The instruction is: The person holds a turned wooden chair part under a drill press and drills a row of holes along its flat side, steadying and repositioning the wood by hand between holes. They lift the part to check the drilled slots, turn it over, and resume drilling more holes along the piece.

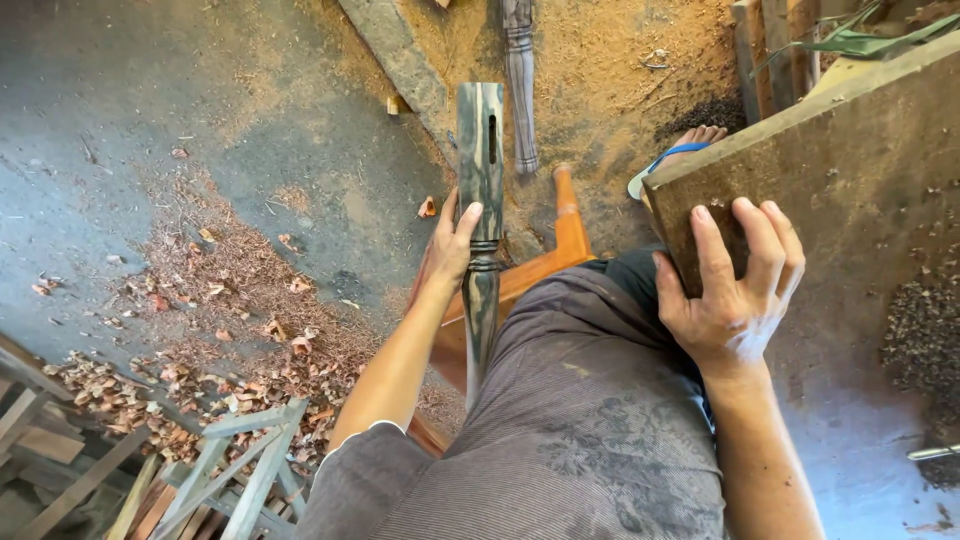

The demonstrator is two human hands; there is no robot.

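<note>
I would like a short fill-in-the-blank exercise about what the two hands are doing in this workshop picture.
1. The left hand grips a dark turned wooden ___.
2. The right hand rests on the corner of a wooden ___.
3. One foot wears a sandal with a ___ strap.

Missing words: leg; board; blue

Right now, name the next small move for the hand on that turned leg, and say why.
Probably lift the dark turned leg toward the workbench. The left hand already grips its narrow turned section, holding it out over the floor, while the right hand grips the bench corner.
</note>
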